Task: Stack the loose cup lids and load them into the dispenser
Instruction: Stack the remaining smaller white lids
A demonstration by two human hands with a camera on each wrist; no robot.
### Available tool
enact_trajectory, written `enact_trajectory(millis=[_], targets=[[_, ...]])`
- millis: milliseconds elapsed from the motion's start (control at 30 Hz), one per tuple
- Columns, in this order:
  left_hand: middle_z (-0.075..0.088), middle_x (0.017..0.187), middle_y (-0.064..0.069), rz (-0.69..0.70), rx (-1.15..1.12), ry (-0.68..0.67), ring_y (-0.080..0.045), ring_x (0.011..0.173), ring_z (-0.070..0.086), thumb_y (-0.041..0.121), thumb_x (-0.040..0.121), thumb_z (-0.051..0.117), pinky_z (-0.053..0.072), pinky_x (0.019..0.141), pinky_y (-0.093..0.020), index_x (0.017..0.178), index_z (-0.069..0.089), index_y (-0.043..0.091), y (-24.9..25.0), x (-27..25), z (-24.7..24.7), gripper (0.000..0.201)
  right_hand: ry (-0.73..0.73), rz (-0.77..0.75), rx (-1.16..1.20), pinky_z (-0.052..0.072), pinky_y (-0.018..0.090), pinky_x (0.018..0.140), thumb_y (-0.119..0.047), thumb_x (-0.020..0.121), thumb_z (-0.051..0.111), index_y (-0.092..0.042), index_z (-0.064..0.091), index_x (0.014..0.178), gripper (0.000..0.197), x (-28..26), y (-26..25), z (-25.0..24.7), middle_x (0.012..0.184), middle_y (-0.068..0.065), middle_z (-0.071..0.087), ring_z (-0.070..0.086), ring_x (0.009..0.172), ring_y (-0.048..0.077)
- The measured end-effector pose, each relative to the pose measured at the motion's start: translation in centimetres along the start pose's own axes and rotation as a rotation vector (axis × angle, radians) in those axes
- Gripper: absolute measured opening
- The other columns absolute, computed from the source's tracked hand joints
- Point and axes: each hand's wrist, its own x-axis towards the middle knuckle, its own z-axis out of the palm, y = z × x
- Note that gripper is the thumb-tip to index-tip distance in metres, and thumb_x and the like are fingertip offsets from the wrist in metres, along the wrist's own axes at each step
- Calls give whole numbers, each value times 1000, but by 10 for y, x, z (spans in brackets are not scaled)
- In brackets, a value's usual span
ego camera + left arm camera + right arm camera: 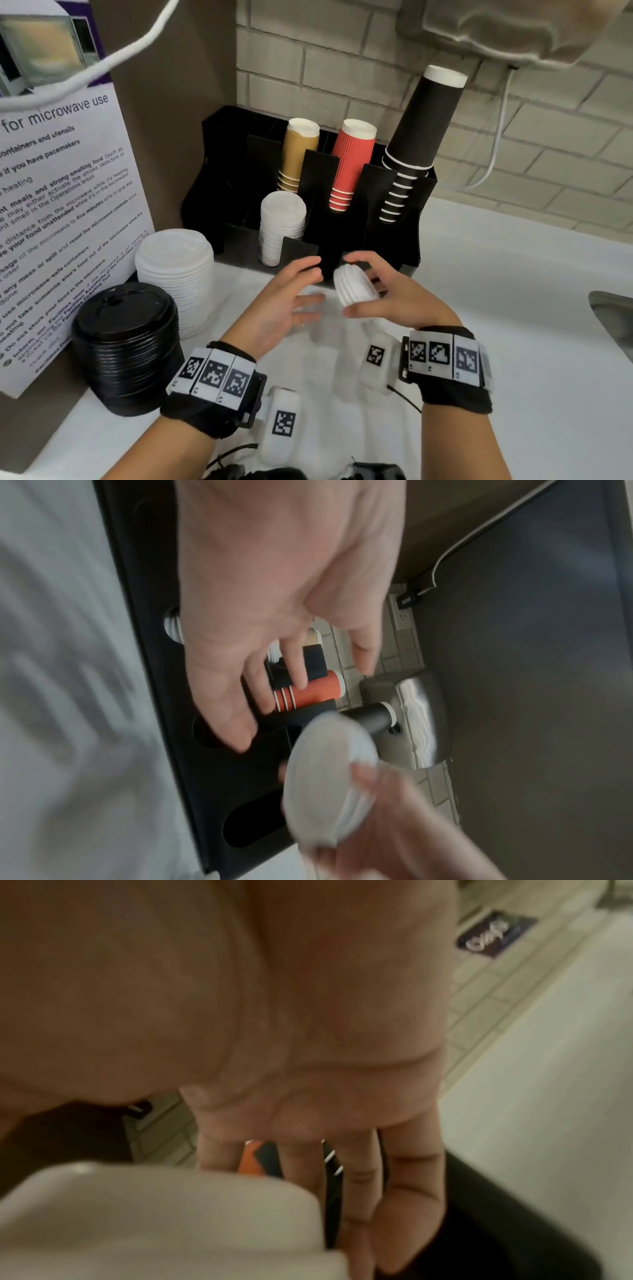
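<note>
My right hand [368,291] grips a short stack of small white lids [354,286], tipped on its side just in front of the black dispenser [394,240]. The same white lid stack [325,785] shows blurred in the left wrist view and fills the lower left as white lids [154,1223] in the right wrist view. My left hand [298,291] hovers open just left of the stack, fingers spread, holding nothing. One front slot of the dispenser holds a column of small white lids [282,226]. The slot behind my hands is dark and hidden.
A tall stack of large white lids [176,274] and a stack of black lids [128,346] stand on the counter at left, by a microwave notice [65,222]. Tan cups [298,154], red cups [351,164] and black cups [418,137] fill rear slots. A sink edge [613,315] is right.
</note>
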Motion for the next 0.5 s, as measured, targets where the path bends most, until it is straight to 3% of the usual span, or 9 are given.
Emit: enact_trajectory(millis=[100, 200, 333, 500], targets=[[63, 132, -1, -8, -21, -186, -26, 117, 63, 44, 83, 64, 54, 94, -45, 139, 46, 40, -4, -3, 5, 60, -19, -136, 99, 52, 27, 91, -25, 71, 84, -49, 48, 123, 67, 4, -16, 16, 116, -6, 61, 61, 106, 10], [63, 132, -8, 47, -97, -201, -30, 118, 62, 40, 83, 66, 55, 91, -47, 142, 44, 36, -4, -6, 2, 64, -20, -193, 158, 50, 39, 100, -23, 70, 85, -44, 51, 123, 67, 6, -20, 23, 118, -8, 63, 60, 113, 12], [66, 125, -7, 95, -75, -164, -31, 113, 65, 41, 73, 73, 58, 83, -40, 137, 49, 35, 0, -8, -5, 69, -12, -200, 206, 50, 44, 99, -30, 64, 87, -44, 53, 123, 68, 7, -20, 23, 117, -5, 63, 62, 112, 15], [68, 118, -9, 126, -56, -140, -29, 110, 66, 33, 79, 70, 58, 82, -40, 131, 53, 33, -1, -8, -7, 54, 11, -216, 199, 52, 45, 96, -36, 59, 89, -42, 53, 122, 73, 11, -21, 27, 116, -6, 63, 63, 108, 14]])
